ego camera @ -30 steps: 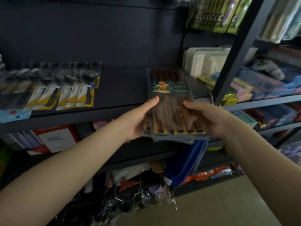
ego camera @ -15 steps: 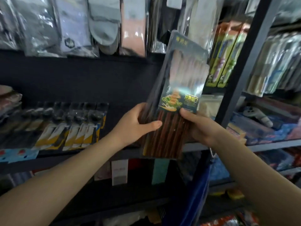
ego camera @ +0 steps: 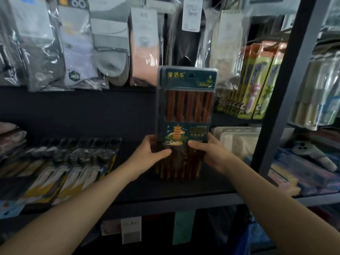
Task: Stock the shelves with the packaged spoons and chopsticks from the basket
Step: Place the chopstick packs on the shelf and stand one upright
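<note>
Chopstick pack [ego camera: 185, 115] now upright vs tilted | both hands clamped low | L [ego camera: 147, 155] R [ego camera: 213, 153]

You are standing in a shop, in front of a dark metal shelf [ego camera: 165, 199] full of goods for sale. Above it hang packaged socks [ego camera: 110, 52] in clear bags with paper labels. On the shelf lie rows of carded spoons [ego camera: 73, 162], and to your right are toothbrush packs [ego camera: 257, 80]. Small price tags [ego camera: 131, 230] are fixed under the shelf edge, though their print is perhaps too blurred to read.
</note>
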Action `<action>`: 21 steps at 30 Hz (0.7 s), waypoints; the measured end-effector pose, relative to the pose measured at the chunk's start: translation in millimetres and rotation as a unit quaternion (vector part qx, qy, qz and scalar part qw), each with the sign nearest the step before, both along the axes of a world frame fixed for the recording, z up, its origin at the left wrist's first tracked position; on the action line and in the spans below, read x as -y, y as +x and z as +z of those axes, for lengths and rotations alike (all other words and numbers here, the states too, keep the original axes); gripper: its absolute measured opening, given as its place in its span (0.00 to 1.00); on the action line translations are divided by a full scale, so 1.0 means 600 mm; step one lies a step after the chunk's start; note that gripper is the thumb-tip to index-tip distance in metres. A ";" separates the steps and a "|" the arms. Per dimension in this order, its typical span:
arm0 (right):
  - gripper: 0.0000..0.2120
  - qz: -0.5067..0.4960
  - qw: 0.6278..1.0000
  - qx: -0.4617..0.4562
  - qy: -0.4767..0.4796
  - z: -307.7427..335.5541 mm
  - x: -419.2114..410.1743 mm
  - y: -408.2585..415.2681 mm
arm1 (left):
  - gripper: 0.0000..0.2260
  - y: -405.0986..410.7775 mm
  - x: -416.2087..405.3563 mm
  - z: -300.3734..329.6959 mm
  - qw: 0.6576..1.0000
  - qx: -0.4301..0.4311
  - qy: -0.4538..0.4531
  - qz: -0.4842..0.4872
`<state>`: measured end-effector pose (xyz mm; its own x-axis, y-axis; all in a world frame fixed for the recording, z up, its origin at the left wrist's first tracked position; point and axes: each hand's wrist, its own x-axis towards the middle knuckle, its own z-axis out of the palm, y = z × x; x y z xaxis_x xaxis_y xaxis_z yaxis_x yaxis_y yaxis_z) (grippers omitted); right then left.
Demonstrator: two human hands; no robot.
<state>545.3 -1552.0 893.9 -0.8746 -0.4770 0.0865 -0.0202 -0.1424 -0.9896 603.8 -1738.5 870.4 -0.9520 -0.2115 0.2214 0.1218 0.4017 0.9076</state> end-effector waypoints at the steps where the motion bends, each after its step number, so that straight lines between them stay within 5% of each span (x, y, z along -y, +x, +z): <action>1: 0.33 0.010 1.000 -0.002 -0.008 -0.001 -0.003 -0.005 | 0.28 -0.003 -0.004 0.003 1.000 -0.012 0.019 -0.001; 6: 0.19 0.021 0.997 -0.054 -0.044 0.045 -0.005 -0.025 | 0.28 -0.018 -0.035 0.066 0.989 -0.127 0.081 -0.009; 11: 0.26 -0.018 0.985 -0.158 -0.068 0.117 0.003 -0.046 | 0.27 -0.042 -0.048 0.137 0.963 -0.228 0.146 0.003; 21: 0.26 -0.040 0.961 -0.269 -0.046 0.159 0.021 -0.075 | 0.25 -0.063 -0.032 0.163 0.981 -0.176 0.064 -0.049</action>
